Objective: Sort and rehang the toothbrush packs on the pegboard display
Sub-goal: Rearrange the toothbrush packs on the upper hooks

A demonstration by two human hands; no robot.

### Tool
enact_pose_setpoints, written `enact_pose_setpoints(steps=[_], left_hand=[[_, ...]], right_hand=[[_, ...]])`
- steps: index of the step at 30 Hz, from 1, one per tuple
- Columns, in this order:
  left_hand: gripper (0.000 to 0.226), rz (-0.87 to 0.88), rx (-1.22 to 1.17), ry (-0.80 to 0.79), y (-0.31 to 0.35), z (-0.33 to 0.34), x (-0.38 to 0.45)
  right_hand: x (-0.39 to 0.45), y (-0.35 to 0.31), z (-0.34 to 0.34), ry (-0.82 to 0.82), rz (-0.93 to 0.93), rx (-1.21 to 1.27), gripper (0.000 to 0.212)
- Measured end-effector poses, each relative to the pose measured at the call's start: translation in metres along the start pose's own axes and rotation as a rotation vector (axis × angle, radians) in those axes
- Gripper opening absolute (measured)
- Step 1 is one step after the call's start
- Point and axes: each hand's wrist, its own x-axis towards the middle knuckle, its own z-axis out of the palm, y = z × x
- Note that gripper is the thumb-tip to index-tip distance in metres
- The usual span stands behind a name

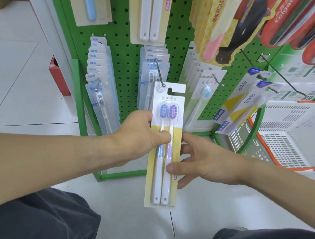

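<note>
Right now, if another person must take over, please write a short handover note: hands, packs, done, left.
Left hand grips the twin toothbrush pack at mid-height; right hand pinches its lower part.
The pack's hang slot sits just beside the tip of the middle hook, not yet threaded on.
Done: other packs hang on the green pegboard.
Left: slide this pack onto a hook.

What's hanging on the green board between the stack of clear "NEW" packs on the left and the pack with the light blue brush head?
In the head view, a second stack of NEW packs hangs there; the held two-brush pack partly covers it.
</note>
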Motion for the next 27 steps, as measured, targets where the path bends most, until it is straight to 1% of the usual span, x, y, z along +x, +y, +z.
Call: enact_pose_setpoints(steps=[3,6,9,12,14,16,18,20,22,24,25,27], left_hand=[[0.07,-0.013,0.039,-0.006,0.002,0.0,-0.002],[0.074,-0.074,0.098,-0.059,0.006,-0.004,-0.003],[0.07,-0.115,0.093,-0.132,0.008,-0.007,-0.005],[0.052,-0.106,0.043,-0.248,0.003,-0.004,-0.007],[0.047,-0.08,0.026,-0.314,0.001,-0.002,-0.01],[0.044,-0.056,0.007,-0.324,-0.002,-0.002,-0.011],[0.043,-0.038,-0.006,-0.313,-0.004,-0.002,-0.01],[0.043,-0.018,-0.015,-0.326,-0.002,-0.003,-0.009],[0.043,-0.012,-0.009,-0.414,-0.001,-0.004,-0.01],[0.048,-0.023,0.033,-0.558,-0.001,-0.005,-0.013],[0.051,-0.023,0.056,-0.591,-0.002,-0.006,-0.014],[0.051,-0.023,0.071,-0.57,-0.006,-0.006,-0.015]], right_hand=[[0.001,0.0,0.001,0.012,-0.026,-0.046,0.046],[0.0,0.001,-0.001,0.017,-0.03,-0.035,0.044],[0.0,0.004,-0.002,0.018,-0.033,-0.023,0.042],[0.002,0.004,-0.007,0.069,-0.056,0.024,0.042],[0.002,0.004,-0.012,0.062,-0.067,0.073,0.05],[0.001,0.004,-0.015,0.007,-0.063,0.097,0.061],[0.001,0.005,-0.015,0.005,-0.064,0.087,0.064],[0.003,0.006,-0.012,0.053,-0.073,0.055,0.061],[0.003,0.005,-0.011,0.088,-0.083,0.05,0.055],[0.003,0.003,-0.012,0.12,-0.081,0.063,0.049],[0.002,0.002,-0.013,0.135,-0.081,0.069,0.049],[0.001,0.001,-0.014,0.144,-0.083,0.088,0.05]])
